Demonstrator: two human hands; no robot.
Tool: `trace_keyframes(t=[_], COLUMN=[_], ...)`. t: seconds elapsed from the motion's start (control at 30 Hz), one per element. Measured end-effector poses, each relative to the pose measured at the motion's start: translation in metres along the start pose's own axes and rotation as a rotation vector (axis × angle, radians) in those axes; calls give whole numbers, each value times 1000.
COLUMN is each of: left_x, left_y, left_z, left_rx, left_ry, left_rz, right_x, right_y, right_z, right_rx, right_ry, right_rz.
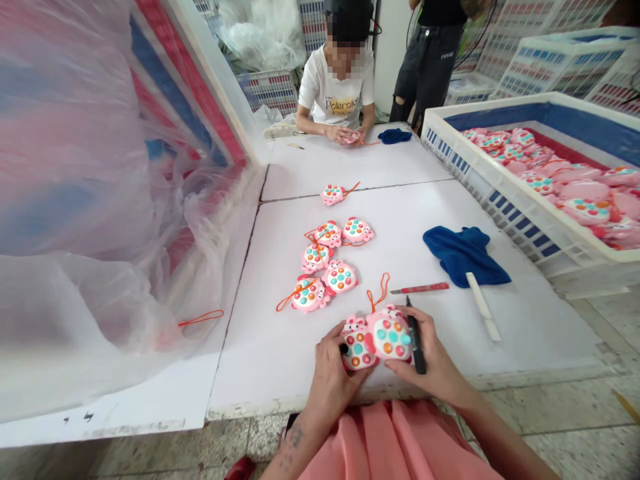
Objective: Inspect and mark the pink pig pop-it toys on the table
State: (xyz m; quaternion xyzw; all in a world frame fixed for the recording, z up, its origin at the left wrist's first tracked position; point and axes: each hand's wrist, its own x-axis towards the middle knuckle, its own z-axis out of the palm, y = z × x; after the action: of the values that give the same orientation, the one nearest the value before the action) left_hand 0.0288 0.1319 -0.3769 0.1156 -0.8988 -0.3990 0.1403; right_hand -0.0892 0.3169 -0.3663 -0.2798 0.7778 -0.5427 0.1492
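My left hand [334, 365] is closed around a pink animal-shaped toy [359, 351] with coloured round buttons, near the table's front edge. A small black cap [343, 349] shows at its fingers. My right hand [434, 350] grips a second pink toy [391, 335], which touches the first, and also holds a black marker [416, 335] upright along that toy's side. An orange cord loop [379, 293] extends from the tops of the toys. Beyond my hands lie several similar toys, the closest being a pink toy [340, 277] with its buttons facing up.
A red-handled craft knife [424, 288], a white strip [483, 307] and a blue cloth [465, 253] lie to the right. A white crate [500, 193] of toys stands beyond them. Clear plastic sheeting [125, 300] covers the left side. A person [336, 93] handles a toy across the table [280, 373].
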Motion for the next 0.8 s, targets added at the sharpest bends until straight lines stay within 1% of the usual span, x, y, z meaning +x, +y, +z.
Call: trace_keyframes(t=[0.07, 0.17, 0.23, 0.3, 0.37, 0.47, 0.53, 0.6, 0.67, 0.73, 0.8], left_x=[2, 3, 2, -1, -3, -2, 1, 4, 6, 8, 8], left_y=[3, 9, 13, 16, 19, 21, 21, 22, 25, 28, 31], left_z=[2, 1, -2, -4, -5, -4, -3, -4, -7, -10, -13], left_rx=[-174, -528, -787, -989, -1089, -1113, -1102, -1083, -1041, -956, -860], left_ry=[4, -3, -65, -108, -66, 37, 69, 79, 65, 35, 9], left_rz=[-62, -212, -310, -376, -453, -614, -675, -677, -663, -646, -610], right_x=[2, 5, 7, 8, 8, 8, 7, 8, 8, 9, 9], right_y=[-11, -14, -12, -11, -10, -12, -14, -15, -14, -14, -13], right_z=[15, 30, 32, 30, 28, 28, 30, 32, 32, 32, 32], right_rx=[96, 173, 180, 176, 157, 159, 255, 389, 470, 481, 487], right_ry=[-64, -113, -114, -123, -159, -218, -210, -175, -148, -167, -186], right_rz=[-22, 5, 20, 10, -4, -24, -30, 9, 91, 166, 195])
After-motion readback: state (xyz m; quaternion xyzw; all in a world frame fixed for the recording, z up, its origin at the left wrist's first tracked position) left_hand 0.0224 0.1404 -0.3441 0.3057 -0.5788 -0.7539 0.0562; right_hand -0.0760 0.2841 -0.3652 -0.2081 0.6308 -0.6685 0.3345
